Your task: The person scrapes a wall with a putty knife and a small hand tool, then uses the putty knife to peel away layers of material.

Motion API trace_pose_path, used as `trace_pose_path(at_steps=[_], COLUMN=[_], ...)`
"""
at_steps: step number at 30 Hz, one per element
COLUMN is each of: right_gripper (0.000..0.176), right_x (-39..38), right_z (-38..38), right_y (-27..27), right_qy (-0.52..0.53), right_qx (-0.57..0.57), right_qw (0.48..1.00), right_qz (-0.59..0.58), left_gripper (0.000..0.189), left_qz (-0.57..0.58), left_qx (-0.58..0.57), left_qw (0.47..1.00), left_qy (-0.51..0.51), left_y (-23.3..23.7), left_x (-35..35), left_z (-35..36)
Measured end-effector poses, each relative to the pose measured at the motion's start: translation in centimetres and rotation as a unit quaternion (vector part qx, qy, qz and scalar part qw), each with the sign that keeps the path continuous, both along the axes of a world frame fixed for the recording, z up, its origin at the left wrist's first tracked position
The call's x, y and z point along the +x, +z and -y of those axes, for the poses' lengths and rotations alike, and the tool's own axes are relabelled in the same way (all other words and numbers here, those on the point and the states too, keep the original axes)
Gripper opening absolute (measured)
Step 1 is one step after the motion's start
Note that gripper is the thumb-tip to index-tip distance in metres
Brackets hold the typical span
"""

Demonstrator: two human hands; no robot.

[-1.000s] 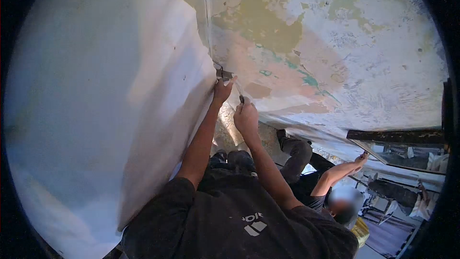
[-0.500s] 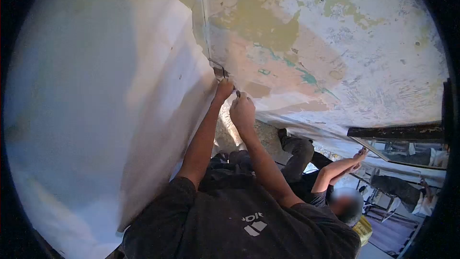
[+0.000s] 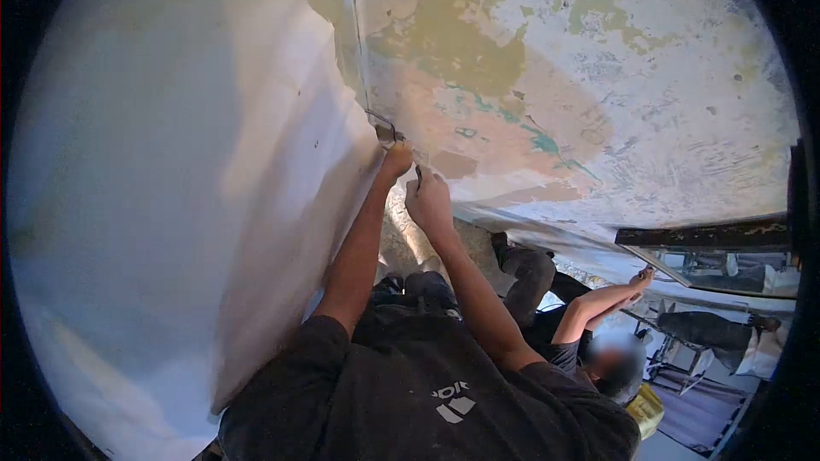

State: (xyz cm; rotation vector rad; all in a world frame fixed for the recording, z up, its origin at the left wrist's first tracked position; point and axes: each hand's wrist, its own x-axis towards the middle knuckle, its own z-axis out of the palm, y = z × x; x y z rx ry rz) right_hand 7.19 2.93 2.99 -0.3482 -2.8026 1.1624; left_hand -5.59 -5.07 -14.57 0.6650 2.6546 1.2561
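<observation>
My left hand (image 3: 397, 160) is closed at the corner between two walls, beside a small recess. A thin, dark, bent strand (image 3: 383, 117), which looks like cable, curves from the corner down to that hand. Just below and to the right, my right hand (image 3: 430, 202) is closed, with a small dark piece (image 3: 418, 173) showing above its fingers. Its kind is too small to tell. What lies between the two hands is partly hidden by the fingers.
A smooth pale wall (image 3: 171, 162) stands close on my left. Ahead is a wall with peeling paint (image 3: 478, 43). To my right a person (image 3: 589, 312) crouches with raised hands near a dark-framed panel (image 3: 709, 269). A yellow object (image 3: 647, 412) lies behind that person.
The view has shifted slightly. The dark strand above my left hand now shows a wider bend. Both hands stay closed in nearly the same place.
</observation>
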Motion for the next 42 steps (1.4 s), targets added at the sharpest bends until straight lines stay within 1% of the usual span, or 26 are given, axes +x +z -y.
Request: trace_pose_path(at_steps=[2,3,4,5,6,8,10,11,13,15,17,18,19,22,26,28,30,31,34,36,37,38,39,40,41,42], right_gripper=[0.032,0.031,0.031,0.031,0.03,0.03,0.03,0.03,0.031,0.032,0.033,0.033,0.033,0.031,0.03,0.028,0.027,0.026,0.024,0.024,0.023,0.023,0.024,0.025,0.025,0.026], right_x=[-0.7,-0.1,0.2,-0.1,-0.6,-0.7,-1.0,-1.1,-0.1,-0.9,-0.6,-0.4,-0.7,-0.2,-1.1,-2.0,-1.8,-1.3,-1.8,-1.6,-1.7,-1.7,-1.5,-1.1,-1.1,-1.5], right_z=[0.1,0.4,0.7,0.7,0.7,0.9,1.2,1.1,1.4,1.4,1.7,1.9,1.9,1.5,1.7,1.5,1.4,1.5,2.5,2.2,2.1,2.1,2.1,2.2,2.1,2.1], right_y=[0.2,1.3,1.8,1.5,1.1,0.7,1.1,1.4,2.8,2.0,1.5,1.9,2.3,2.7,1.8,2.0,2.3,2.2,1.6,2.2,2.6,3.1,3.5,3.5,3.5,3.4], right_qy=[-0.006,-0.021,-0.035,-0.036,-0.034,-0.032,-0.03,-0.029,-0.049,-0.044,-0.039,-0.047,-0.056,-0.059,-0.063,-0.049,-0.053,-0.059,-0.066,-0.062,-0.058,-0.058,-0.064,-0.07,-0.072,-0.073], right_qx=[0.01,0.014,0.019,0.018,0.029,0.039,0.036,0.036,0.041,0.05,0.058,0.059,0.06,0.04,0.053,0.025,0.036,0.046,0.041,0.029,0.017,0.018,0.017,0.015,0.017,0.021], right_qw=[1.0,0.999,0.999,0.999,0.999,0.999,0.999,0.999,0.998,0.997,0.996,0.996,0.996,0.997,0.995,0.998,0.998,0.997,0.997,0.997,0.998,0.998,0.998,0.997,0.997,0.997], right_qz=[-0.016,-0.024,-0.031,-0.028,-0.01,0.008,-0.006,-0.009,0.015,0.039,0.063,0.053,0.042,0.02,0.054,0.04,0.013,-0.003,0.019,0.018,0.017,0.013,-0.006,-0.02,-0.017,-0.009], left_gripper=[0.023,0.021,0.021,0.021,0.017,0.015,0.015,0.015,0.015,0.016,0.016,0.016,0.016,0.017,0.017,0.018,0.018,0.018,0.019,0.019,0.02,0.02,0.02,0.02,0.02,0.02], left_qz=[0.003,-0.056,-0.113,-0.11,-0.104,-0.099,-0.092,-0.09,-0.078,-0.063,-0.05,-0.049,-0.05,-0.033,-0.004,-0.002,0.0,0.007,0.037,0.047,0.051,0.053,0.056,0.064,0.072,0.074], left_qx=[0.008,-0.071,-0.15,-0.151,-0.158,-0.166,-0.154,-0.147,-0.133,-0.121,-0.109,-0.102,-0.095,-0.074,-0.047,-0.031,-0.015,-0.009,0.012,0.026,0.033,0.042,0.05,0.058,0.067,0.069], left_qw=[1.0,0.995,0.978,0.978,0.977,0.976,0.98,0.981,0.985,0.988,0.99,0.992,0.993,0.996,0.998,0.999,1.0,1.0,0.999,0.999,0.998,0.998,0.997,0.996,0.995,0.995], left_qy=[0.003,-0.043,-0.089,-0.09,-0.096,-0.102,-0.092,-0.086,-0.08,-0.075,-0.069,-0.063,-0.057,-0.046,-0.032,-0.022,-0.015,-0.013,-0.007,-0.001,0.003,0.006,0.009,0.012,0.014,0.012], left_y=[1.6,1.2,0.7,0.2,-2.0,-3.8,-3.9,-3.9,-4.2,-4.7,-5.4,-5.5,-5.0,-5.3,-6.6,-6.4,-6.2,-6.6,-8.1,-8.2,-8.4,-7.9,-8.3,-8.8,-9.2,-4.2], left_x=[-0.8,-1.1,-1.1,-1.4,-2.1,-2.3,-2.1,-2.6,-3.4,-3.8,-2.5,-1.4,-3.3,-4.3,-2.9,-3.9,-5.4,-5.2,-3.8,-4.1,-3.3,-5.2,-4.5,-3.9,-3.4,1.3], left_z=[-0.3,-0.2,0.0,0.1,0.2,0.4,2.3,0.9,-0.1,-0.2,0.7,1.4,0.7,-0.6,0.6,-0.1,-1.3,-1.1,0.8,0.6,-0.8,-1.3,-2.0,-1.0,-1.3,2.2])
